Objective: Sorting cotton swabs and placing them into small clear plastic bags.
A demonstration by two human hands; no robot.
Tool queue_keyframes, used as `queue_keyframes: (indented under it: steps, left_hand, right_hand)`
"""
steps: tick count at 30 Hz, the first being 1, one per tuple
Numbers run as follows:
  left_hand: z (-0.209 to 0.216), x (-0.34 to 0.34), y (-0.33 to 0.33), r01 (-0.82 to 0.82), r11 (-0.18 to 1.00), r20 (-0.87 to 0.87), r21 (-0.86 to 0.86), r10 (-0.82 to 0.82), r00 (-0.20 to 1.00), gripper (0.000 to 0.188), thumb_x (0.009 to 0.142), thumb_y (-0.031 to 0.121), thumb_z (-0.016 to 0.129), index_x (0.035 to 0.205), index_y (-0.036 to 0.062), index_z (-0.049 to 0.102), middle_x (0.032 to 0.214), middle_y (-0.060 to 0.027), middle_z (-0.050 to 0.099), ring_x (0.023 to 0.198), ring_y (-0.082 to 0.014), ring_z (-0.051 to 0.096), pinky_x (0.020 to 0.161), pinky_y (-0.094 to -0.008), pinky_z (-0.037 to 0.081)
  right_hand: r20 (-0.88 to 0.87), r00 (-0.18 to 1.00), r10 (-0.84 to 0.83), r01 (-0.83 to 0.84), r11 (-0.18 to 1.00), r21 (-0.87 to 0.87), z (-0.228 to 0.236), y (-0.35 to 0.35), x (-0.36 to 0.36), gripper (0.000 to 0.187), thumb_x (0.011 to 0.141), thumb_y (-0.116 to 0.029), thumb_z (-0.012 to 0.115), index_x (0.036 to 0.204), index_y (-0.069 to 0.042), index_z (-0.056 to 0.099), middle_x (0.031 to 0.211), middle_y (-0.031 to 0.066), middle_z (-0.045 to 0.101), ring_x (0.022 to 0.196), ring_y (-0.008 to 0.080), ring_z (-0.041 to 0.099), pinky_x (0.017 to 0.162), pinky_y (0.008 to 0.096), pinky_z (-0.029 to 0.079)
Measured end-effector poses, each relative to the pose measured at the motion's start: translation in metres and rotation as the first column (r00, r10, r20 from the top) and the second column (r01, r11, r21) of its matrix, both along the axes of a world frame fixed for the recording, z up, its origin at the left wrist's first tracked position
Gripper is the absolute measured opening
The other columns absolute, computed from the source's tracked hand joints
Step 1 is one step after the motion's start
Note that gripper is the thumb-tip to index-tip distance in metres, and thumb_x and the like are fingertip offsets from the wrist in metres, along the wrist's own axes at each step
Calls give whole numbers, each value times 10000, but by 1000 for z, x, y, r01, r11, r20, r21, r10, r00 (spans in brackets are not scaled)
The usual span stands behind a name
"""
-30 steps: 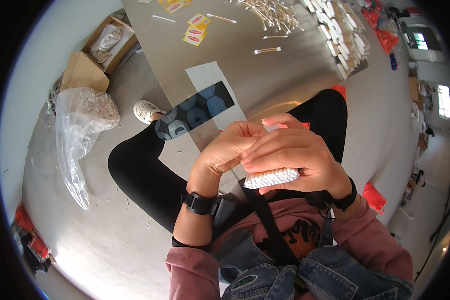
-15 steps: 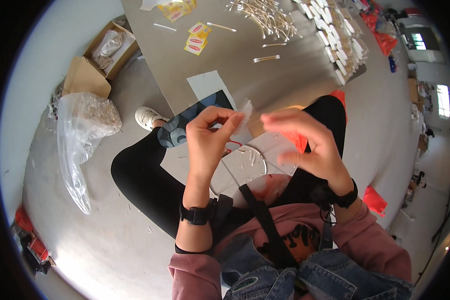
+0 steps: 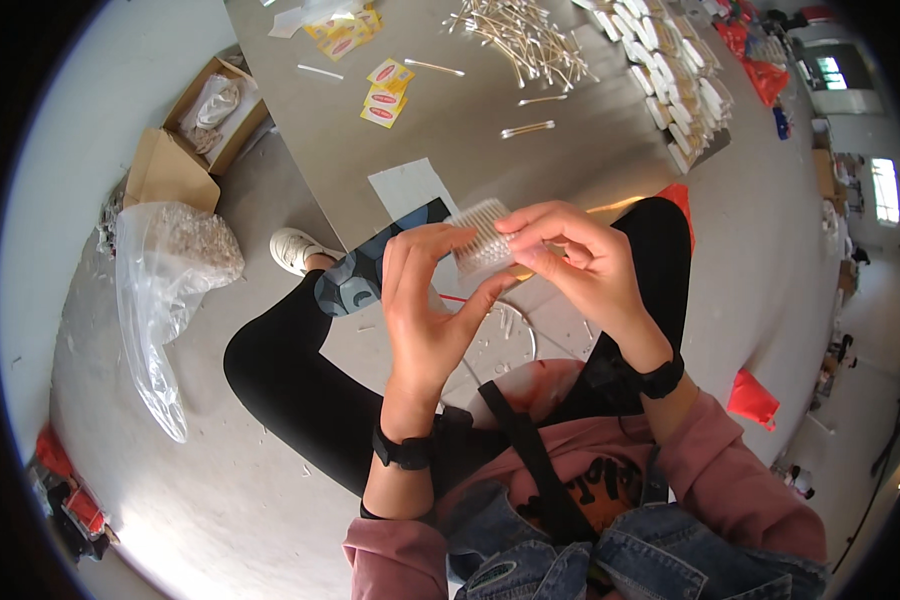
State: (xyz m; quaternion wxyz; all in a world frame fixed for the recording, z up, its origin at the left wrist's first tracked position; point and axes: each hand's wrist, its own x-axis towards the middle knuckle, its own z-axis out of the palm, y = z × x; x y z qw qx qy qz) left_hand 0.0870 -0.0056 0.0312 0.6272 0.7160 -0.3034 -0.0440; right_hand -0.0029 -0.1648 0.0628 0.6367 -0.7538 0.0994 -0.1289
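Plastic bag: at far left on the floor, a clear, crinkled bag [image 3: 178,245], bulky at its far end with grainy, pale brown contents, narrowing to a limp tail pointing near.
Carton: an open brown cardboard box [image 3: 242,128], flap folded out, beside the metal table [image 3: 300,115], whose surface is smooth and grey with a dull sheen.
Printed cards: flat yellow rectangles [image 3: 385,95], overlapping on the table's left part.
Left hand: the left hand [image 3: 475,262] curves into a C, fingers on the pack's left edge, thumb at its near edge, holding it between them.
Swab pack: a clear, glossy plastic pack of cotton swabs [image 3: 483,228], raised above the lap between both hands; its sticks look like fine parallel ribs running roughly near to far, the dotted white tips facing near.
Loose swabs: a tangled pile of thin pale sticks [image 3: 530,40] with fuzzy white ends, pointing many ways, far on the table.
Right hand: the right hand [image 3: 510,238] pinches the pack's right edge between bent fingers and thumb.
Stacked packs: many blocky, white-ended packs [image 3: 670,85] on the table's right.
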Motion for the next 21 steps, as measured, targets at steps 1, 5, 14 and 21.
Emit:
queue_keyframes:
  steps: [1,5,14,21]
  left_hand:
    - [-1,-1,0,-34,999,-8,-19,34,999,416,613,25,870,988,33,688,980,-90,665,914,-258,603,812,-364,472]
    - [0,-3,3,-65,994,47,-84,70,996,347,625,-20,841,933,39,692,989,-96,663,926,-263,605,808,-376,471]
    - [0,-5,5,93,971,-300,-220,-158,941,256,714,-32,803,943,21,701,1011,-117,708,930,-232,646,778,-323,507]
    - [5,-5,0,133,957,-199,-256,-187,962,403,612,-43,804,998,24,710,1033,-106,710,960,-256,645,824,-366,506]
  right_hand:
    - [69,998,-4,7,999,-48,2,0,-1,102,903,30,658,1002,6,663,1121,112,677,940,154,670,810,276,546]
    - [77,997,-1,13,986,-164,10,4,-8,76,907,39,647,978,11,649,1122,129,681,959,172,676,812,281,555]
    - [32,993,-114,113,993,33,26,8,-13,69,942,35,608,1009,38,593,1119,202,688,799,174,728,757,285,574]
    - [106,991,-80,72,994,81,39,14,-14,70,925,62,611,993,49,599,1094,221,690,850,201,721,769,301,581]
